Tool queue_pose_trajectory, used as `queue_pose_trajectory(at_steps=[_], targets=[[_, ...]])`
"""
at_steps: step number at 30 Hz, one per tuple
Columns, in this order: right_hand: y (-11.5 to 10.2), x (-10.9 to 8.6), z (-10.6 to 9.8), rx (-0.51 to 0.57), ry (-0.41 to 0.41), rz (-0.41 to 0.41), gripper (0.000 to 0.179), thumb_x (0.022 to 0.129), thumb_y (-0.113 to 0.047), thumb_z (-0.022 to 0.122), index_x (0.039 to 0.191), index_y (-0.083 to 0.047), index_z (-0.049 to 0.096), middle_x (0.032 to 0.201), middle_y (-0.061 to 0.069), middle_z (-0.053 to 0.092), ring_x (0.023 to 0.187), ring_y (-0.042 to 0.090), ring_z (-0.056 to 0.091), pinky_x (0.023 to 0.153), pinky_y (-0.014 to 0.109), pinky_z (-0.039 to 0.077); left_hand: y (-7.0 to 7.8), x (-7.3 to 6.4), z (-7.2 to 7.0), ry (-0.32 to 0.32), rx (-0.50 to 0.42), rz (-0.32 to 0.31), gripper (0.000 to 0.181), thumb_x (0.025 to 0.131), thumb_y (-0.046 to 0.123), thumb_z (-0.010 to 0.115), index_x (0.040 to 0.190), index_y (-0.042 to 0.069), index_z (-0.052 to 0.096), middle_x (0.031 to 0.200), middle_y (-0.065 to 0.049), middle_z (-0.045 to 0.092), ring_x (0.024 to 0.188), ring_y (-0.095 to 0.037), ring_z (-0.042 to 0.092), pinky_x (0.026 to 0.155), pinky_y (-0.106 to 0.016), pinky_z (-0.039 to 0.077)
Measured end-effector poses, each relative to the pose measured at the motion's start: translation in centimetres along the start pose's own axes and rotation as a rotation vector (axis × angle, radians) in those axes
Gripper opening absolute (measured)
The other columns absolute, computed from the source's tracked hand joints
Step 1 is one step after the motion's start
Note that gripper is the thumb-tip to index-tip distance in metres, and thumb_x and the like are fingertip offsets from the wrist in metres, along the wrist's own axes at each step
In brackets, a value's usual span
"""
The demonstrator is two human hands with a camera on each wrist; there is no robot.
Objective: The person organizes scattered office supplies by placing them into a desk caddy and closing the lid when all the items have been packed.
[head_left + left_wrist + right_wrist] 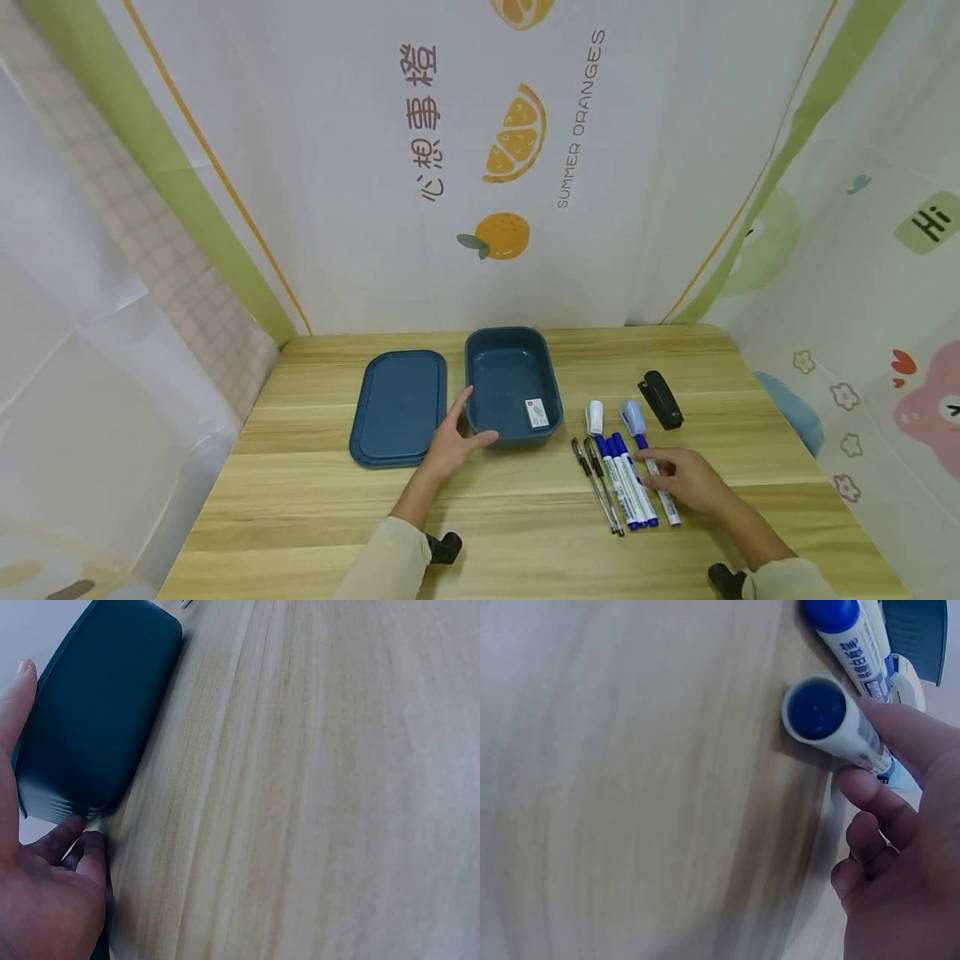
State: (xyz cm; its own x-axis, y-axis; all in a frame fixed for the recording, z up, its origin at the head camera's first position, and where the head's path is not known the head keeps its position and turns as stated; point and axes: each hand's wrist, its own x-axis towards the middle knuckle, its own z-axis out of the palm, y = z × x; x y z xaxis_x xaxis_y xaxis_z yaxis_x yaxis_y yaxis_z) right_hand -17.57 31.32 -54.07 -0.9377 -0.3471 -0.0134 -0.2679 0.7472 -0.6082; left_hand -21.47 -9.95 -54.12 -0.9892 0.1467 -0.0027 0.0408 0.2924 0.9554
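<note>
My right hand (686, 479) pinches a white marker (666, 500) with a blue cap between thumb and fingers. In the right wrist view the marker's blue end (817, 710) faces the camera, close over the table. Several similar markers (626, 492) lie side by side just left of it. My left hand (450, 450) spreads around the near left corner of a dark blue box (513, 439), thumb along its front and fingers by its left side. Inside the box lies a small white carton (537, 414). The left wrist view shows the box wall (105, 697) beside the fingers.
The matching blue lid (399, 408) lies flat left of the box. Two black-capped pens (600, 492) lie left of the markers. A white rounded item (595, 417), a light blue one (632, 414) and a black stapler (661, 400) stand farther back. Printed cloth hangs behind the table (300, 500).
</note>
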Motion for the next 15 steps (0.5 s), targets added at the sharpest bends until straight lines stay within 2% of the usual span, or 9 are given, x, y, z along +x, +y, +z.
queue_pose_trajectory(at_steps=[7, 8, 10, 15], targets=[[-0.3, -0.1, -0.5, 0.03, 0.052, -0.019, 0.047, 0.081, -0.012, 0.078, 0.125, -0.003, 0.065, 0.07, -0.007, 0.053, 0.062, 0.006, 0.046, 0.052, 0.024, 0.043, -0.1, 0.0, 0.0, -0.004, -0.007, -0.003, 0.088, 0.084, 0.027, 0.078, 0.155, 0.025, 0.026, 0.155, -0.023, 0.026, 0.14, -0.039, 0.027, 0.11, -0.054, 0.029], [-0.4, 0.0, -0.5, 0.028, 0.06, -0.023, 0.046, 0.081, -0.011, 0.078, 0.125, -0.003, 0.065, 0.071, -0.007, 0.053, 0.062, 0.006, 0.047, 0.052, 0.024, 0.044, -0.1, 0.0, -0.1, -0.003, -0.008, 0.004, 0.088, 0.085, 0.027, 0.078, 0.156, 0.024, 0.025, 0.154, -0.023, 0.026, 0.14, -0.039, 0.027, 0.109, -0.054, 0.029], [-0.6, 0.1, -0.5, 0.033, 0.074, -0.034, 0.043, 0.082, -0.01, 0.077, 0.123, -0.004, 0.067, 0.071, -0.008, 0.054, 0.062, 0.006, 0.047, 0.052, 0.024, 0.044, 0.8, -0.4, -0.3, -0.011, -0.017, 0.002, 0.087, 0.085, 0.024, 0.077, 0.156, 0.02, 0.025, 0.154, -0.025, 0.025, 0.14, -0.04, 0.027, 0.109, -0.054, 0.029], [-1.4, 0.1, -0.6, 0.075, 0.093, -0.007, 0.03, 0.085, -0.009, 0.075, 0.114, -0.004, 0.071, 0.071, -0.006, 0.055, 0.062, 0.007, 0.046, 0.052, 0.025, 0.042, 0.7, -0.4, -0.2, -0.019, -0.019, -0.007, 0.089, 0.084, 0.029, 0.078, 0.156, 0.024, 0.025, 0.155, -0.024, 0.024, 0.14, -0.04, 0.027, 0.109, -0.054, 0.029]])
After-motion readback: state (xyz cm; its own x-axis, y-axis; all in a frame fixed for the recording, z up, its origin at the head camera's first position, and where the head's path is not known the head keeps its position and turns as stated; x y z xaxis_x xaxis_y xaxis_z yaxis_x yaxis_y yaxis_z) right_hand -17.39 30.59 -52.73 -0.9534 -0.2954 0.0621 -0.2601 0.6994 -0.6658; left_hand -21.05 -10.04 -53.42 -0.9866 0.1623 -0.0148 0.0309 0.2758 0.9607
